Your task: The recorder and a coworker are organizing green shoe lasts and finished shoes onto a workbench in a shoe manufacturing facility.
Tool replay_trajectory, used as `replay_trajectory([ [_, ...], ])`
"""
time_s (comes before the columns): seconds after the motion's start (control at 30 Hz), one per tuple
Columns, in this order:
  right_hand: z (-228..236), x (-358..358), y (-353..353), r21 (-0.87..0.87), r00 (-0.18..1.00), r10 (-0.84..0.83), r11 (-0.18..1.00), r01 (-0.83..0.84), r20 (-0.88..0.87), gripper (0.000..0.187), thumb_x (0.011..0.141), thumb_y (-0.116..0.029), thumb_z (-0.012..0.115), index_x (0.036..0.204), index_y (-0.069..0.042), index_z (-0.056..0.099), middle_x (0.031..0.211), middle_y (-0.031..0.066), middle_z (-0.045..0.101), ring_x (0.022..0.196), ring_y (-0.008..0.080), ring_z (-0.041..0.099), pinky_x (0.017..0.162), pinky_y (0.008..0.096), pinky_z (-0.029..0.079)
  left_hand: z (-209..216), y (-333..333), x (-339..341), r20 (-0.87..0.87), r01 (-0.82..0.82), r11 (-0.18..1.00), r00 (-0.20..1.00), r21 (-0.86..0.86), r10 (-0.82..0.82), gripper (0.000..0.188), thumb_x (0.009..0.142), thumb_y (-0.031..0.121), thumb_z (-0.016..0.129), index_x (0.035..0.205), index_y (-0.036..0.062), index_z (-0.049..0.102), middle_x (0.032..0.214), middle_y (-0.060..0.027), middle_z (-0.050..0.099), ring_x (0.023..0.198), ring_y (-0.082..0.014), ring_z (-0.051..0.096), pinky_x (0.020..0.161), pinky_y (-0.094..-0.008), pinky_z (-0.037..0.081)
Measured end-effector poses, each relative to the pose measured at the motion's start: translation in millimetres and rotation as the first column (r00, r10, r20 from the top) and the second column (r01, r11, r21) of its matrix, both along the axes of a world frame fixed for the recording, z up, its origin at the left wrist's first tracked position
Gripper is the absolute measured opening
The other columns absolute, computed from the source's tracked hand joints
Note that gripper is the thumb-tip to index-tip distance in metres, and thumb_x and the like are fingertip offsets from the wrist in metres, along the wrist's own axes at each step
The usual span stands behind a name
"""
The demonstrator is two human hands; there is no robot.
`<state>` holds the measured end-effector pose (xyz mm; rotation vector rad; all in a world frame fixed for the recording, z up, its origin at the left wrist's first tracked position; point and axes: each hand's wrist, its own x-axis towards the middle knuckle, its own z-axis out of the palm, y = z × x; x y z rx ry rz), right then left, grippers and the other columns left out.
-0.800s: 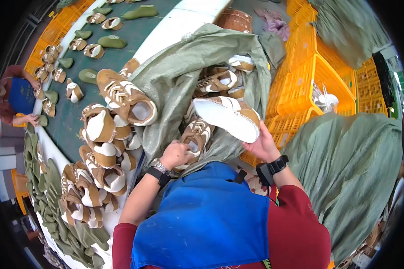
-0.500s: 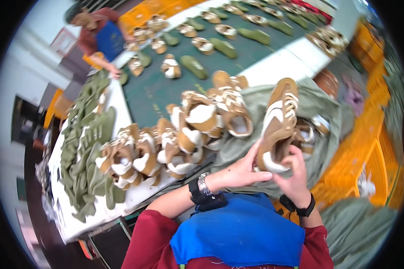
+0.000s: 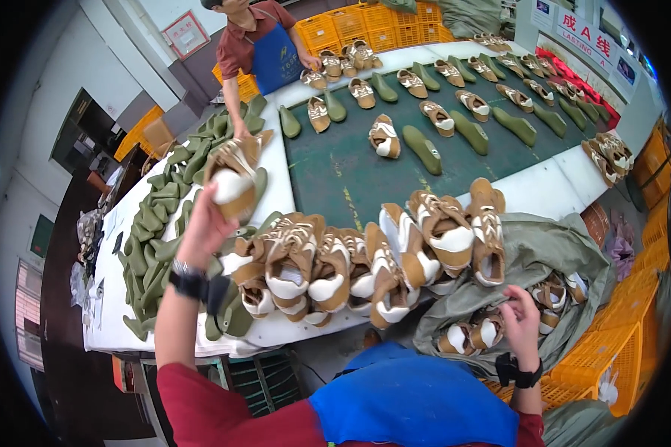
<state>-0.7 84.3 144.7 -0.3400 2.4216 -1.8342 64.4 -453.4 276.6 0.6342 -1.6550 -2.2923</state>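
Observation:
My left hand (image 3: 205,231) grips a brown and white shoe upper (image 3: 232,185) by its white heel and holds it over the white table, beside a heap of green shoe lasts (image 3: 153,223). Near the open sack of grey-green cloth (image 3: 544,246), my right hand (image 3: 522,316) is raised with its fingers apart and nothing in it. Under that hand, more brown and white shoe uppers (image 3: 487,331) lie in the cloth. Between my hands, a crowded row of laced uppers (image 3: 326,268) stands along the table's near edge.
A green conveyor belt (image 3: 328,167) carries uppers and lasts in pairs, with white borders (image 3: 544,167) around it. Across the table a co-worker in a blue apron (image 3: 276,59) reaches toward lasts and shoes. Orange crates (image 3: 608,350) stand at the right.
The shoe upper, earlier between both hands at the right, is now far left in my left hand alone. My right hand has let go of it. The view has shifted too.

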Motion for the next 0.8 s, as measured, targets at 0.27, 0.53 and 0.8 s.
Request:
replay_trajectory([
  [0.27,-77,17,30,0.177,0.975,-0.196,0.968,0.175,0.108,0.025,0.083,-0.001,0.052,0.108,0.0,0.05,0.085,0.0043,0.055,0.074,0.0093,0.053,0.065,0.0214,0.043,-125,-296,-20,0.404,0.411,-0.02,0.903,-0.911,0.143,0.037,0.074,0.022,0.059,0.104,-0.0001,0.056,0.081,-0.0182,0.063,0.077,-0.0275,0.061,0.071,-0.0356,0.047],
  [0.53,-160,81,112,0.595,0.871,-0.483,0.728,0.341,0.091,0.016,0.076,-0.001,0.054,0.092,0.001,0.052,0.065,0.0077,0.053,0.056,0.0145,0.053,0.051,0.0269,0.043,-226,-286,-88,0.732,0.797,0.027,0.54,-0.604,0.416,0.052,0.073,0.03,0.058,0.111,0.0017,0.039,0.099,-0.0221,0.059,0.093,-0.0347,0.058,0.082,-0.0407,0.046],
  [0.8,-176,120,112,0.618,0.756,-0.611,0.694,0.37,0.234,0.012,0.074,0.001,0.053,0.086,0.001,0.054,0.063,0.0064,0.056,0.055,0.0135,0.055,0.051,0.0265,0.044,-233,-290,-107,0.731,0.717,0.249,0.503,-0.651,0.461,0.064,0.058,0.046,0.069,0.098,-0.0027,0.06,0.102,-0.0202,0.06,0.096,-0.0309,0.058,0.083,-0.0365,0.046],
])
